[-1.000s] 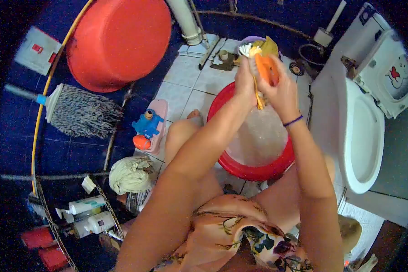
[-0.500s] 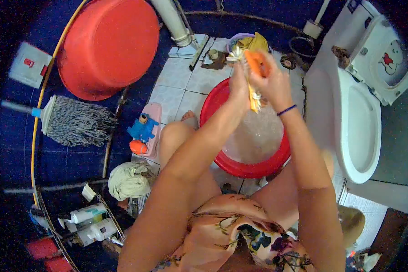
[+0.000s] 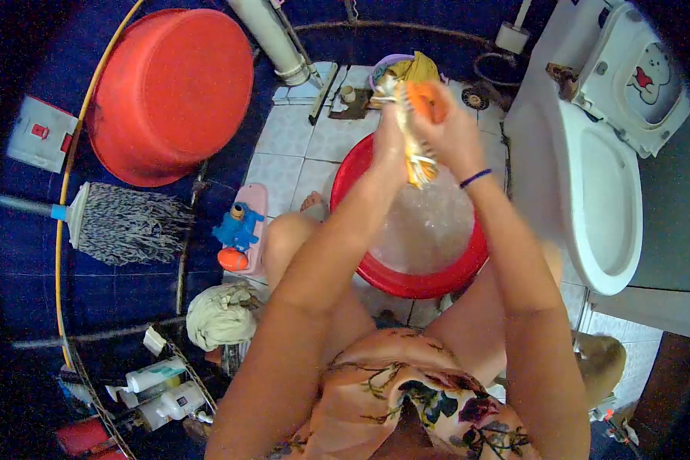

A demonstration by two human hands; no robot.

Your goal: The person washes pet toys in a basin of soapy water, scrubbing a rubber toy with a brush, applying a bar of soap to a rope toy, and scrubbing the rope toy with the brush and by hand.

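Both arms reach forward above a red basin (image 3: 406,287) of cloudy, sudsy water. My left hand (image 3: 391,142) is closed around a yellow-and-white item with white strands (image 3: 418,165), which hangs below the fingers; its exact kind is unclear. Pressed against that item is an orange scrub brush (image 3: 428,101), gripped in my right hand (image 3: 454,138), which wears a dark band at the wrist. Motion blurs the fingers and the brush, and its bristles are hidden. Behind the hands, a purple tub (image 3: 379,69) holds a mustard-coloured cloth (image 3: 415,69).
A toilet (image 3: 606,207) with raised lid stands at right. On the left wall are a large red tub (image 3: 176,96) and a mop head (image 3: 130,222). A pink stool (image 3: 257,203) carries blue and orange items. Pale cloth (image 3: 222,316) and bottles (image 3: 157,376) sit lower left.
The camera view has shifted slightly. My hands stay together over the basin, with the brush still against the yellow-and-white item, whose lower end now looks more bunched.
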